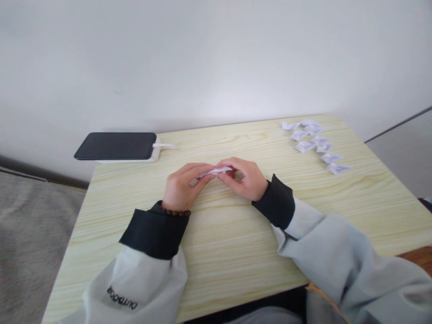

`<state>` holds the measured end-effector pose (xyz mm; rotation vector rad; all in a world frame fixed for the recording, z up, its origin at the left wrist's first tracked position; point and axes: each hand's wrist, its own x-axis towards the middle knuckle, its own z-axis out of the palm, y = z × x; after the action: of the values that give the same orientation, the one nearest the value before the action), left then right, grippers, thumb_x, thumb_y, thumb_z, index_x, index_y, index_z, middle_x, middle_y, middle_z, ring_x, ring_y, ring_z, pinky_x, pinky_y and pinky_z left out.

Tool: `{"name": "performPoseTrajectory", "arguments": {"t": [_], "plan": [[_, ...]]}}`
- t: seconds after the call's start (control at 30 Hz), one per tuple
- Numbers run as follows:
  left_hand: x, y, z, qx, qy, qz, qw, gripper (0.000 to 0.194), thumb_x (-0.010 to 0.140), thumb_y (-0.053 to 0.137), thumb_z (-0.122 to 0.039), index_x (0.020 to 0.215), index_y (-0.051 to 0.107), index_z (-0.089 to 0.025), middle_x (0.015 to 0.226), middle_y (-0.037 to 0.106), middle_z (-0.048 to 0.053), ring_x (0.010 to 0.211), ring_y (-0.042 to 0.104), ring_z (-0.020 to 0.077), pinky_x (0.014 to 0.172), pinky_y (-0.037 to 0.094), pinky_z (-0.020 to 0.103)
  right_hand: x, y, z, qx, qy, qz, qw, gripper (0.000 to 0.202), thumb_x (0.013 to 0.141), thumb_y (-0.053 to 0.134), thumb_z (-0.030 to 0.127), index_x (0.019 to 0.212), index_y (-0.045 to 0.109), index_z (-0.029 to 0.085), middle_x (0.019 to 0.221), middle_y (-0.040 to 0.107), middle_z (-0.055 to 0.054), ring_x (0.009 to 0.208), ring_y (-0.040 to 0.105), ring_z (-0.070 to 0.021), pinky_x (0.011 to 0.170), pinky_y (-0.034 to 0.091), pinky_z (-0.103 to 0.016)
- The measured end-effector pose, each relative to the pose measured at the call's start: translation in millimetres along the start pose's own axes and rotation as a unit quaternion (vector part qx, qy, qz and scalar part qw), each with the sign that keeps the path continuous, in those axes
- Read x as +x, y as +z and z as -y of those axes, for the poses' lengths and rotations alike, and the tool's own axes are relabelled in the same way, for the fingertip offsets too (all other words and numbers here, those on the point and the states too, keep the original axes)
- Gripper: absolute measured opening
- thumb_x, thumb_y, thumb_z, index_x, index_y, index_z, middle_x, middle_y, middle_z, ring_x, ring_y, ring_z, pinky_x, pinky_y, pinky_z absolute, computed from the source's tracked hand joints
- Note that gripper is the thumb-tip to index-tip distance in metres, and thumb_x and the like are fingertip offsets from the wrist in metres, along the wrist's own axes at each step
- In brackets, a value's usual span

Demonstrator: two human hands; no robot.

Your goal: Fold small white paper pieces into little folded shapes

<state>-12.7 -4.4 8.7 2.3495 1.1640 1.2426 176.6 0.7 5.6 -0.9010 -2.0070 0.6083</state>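
Note:
A small folded white paper is pinched between both hands above the middle of the pale wooden table. My left hand has its thumb and fingers closed on the left end of the paper. At the other end, my right hand grips it between thumb and fingertips. The fingers hide part of the paper's ends. Several small folded white paper pieces lie in a loose cluster at the table's back right, apart from my hands.
A dark phone rests on a white block at the table's back left, with a short white cable at its right end. Behind the table stands a pale wall. Grey fabric is at the left.

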Motion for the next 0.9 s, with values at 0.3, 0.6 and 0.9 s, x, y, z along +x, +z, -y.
{"name": "performPoseTrajectory", "arguments": {"t": [0.3,0.6,0.9], "plan": [[-0.9,-1.7,-5.1,0.022,-0.003,-0.012,1.0,0.011,0.082,0.06,-0.024,0.084,0.068,-0.018,0.08,0.072,0.003,0.07,0.065,0.0126,0.063,0.053,0.023,-0.8,0.6,-0.2,-0.074,-0.074,0.0,0.995,0.013,0.09,0.049,0.027,0.09,0.059,0.018,0.085,0.065,-0.004,0.067,0.057,-0.0095,0.061,0.046,-0.02],[0.5,-2.8,-9.3,0.034,0.021,-0.009,0.999,0.008,0.081,0.06,-0.02,0.079,0.067,-0.016,0.076,0.071,0.003,0.069,0.065,0.012,0.065,0.052,0.023,-0.4,-0.6,3.9,-0.129,-0.092,0.017,0.987,0.014,0.091,0.044,0.023,0.09,0.057,0.018,0.082,0.064,-0.004,0.07,0.058,-0.011,0.063,0.044,-0.021],[-1.1,-1.6,-8.6,0.014,-0.062,0.012,0.998,0.013,0.083,0.058,-0.026,0.087,0.066,-0.016,0.08,0.071,0.002,0.062,0.065,0.0106,0.045,0.046,0.016,-1.6,1.2,3.8,-0.094,-0.035,-0.02,0.995,0.01,0.087,0.05,0.024,0.086,0.058,0.018,0.078,0.063,-0.001,0.063,0.056,-0.009,0.061,0.045,-0.021]]}}
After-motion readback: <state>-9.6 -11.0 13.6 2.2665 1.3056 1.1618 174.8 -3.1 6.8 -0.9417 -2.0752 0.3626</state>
